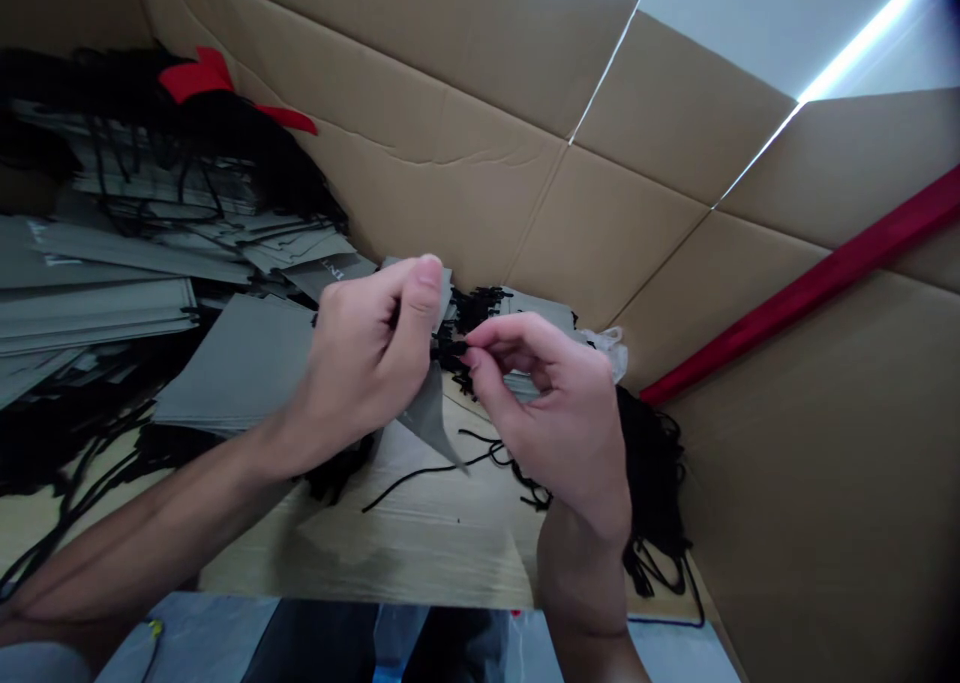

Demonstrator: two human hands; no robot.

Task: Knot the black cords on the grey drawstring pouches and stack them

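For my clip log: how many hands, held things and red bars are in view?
Hands: 2, left hand and right hand
Grey bag, in the left hand: 1
Black cord, pinched by the right hand: 1
Red bar: 1
Total: 5
Piled bags and loose cords: too many to count.

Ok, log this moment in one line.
left hand: grips flat grey paper bag | right hand: pinches thin black cord | around: brown cardboard walls

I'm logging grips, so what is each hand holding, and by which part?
The left hand grips a flat grey paper bag near its upper edge. The right hand pinches the black cord there with its fingertips.
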